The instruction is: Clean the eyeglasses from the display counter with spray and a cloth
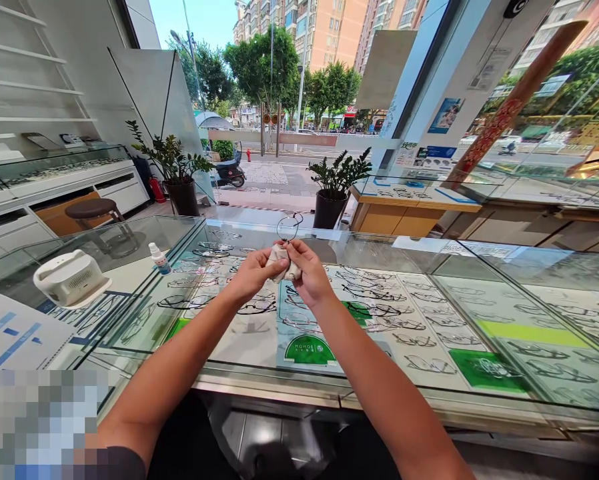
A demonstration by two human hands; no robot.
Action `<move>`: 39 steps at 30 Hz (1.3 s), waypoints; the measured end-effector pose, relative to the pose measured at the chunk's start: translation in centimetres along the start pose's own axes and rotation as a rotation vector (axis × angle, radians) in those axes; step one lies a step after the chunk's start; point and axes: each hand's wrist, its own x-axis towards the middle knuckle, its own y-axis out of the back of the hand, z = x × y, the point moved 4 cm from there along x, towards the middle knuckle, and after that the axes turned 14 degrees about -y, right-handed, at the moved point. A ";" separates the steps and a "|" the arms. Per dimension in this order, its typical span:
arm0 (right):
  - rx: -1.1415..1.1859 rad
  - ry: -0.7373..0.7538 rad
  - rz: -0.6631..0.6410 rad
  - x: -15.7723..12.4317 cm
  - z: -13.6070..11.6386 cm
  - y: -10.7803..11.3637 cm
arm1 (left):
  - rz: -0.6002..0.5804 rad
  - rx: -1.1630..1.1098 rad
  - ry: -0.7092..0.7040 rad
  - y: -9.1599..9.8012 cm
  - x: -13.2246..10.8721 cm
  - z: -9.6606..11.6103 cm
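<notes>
Above the glass counter, my left hand is closed, its thumb pressing a crumpled whitish cloth. My right hand is closed beside it, its fingers gripping the same cloth and a pair of eyeglasses. One dark, thin round rim sticks up beyond the fingertips; the cloth and fingers hide the rest of the glasses. Both hands touch each other over the counter. Beneath them, inside the glass case, lie rows of eyeglass frames.
A small white spray bottle with a blue label stands on the counter at the left. Farther left sits a white device near a printed sheet. Two potted plants stand beyond the counter, and a round stool is at the left.
</notes>
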 end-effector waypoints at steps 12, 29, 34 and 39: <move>-0.026 0.045 0.035 0.4 0.5 0.3 | 0.171 0.101 -0.117 0.4 0.1 0.0; -0.024 0.051 0.037 0.2 0.1 0.1 | 0.076 0.132 -0.062 0.7 0.3 -0.2; 0.012 -0.012 0.041 0.1 0.6 0.0 | 0.172 0.195 -0.156 0.7 0.2 -0.5; -0.020 0.038 0.049 0.2 -0.3 0.2 | 0.065 0.283 -0.165 1.0 0.4 0.4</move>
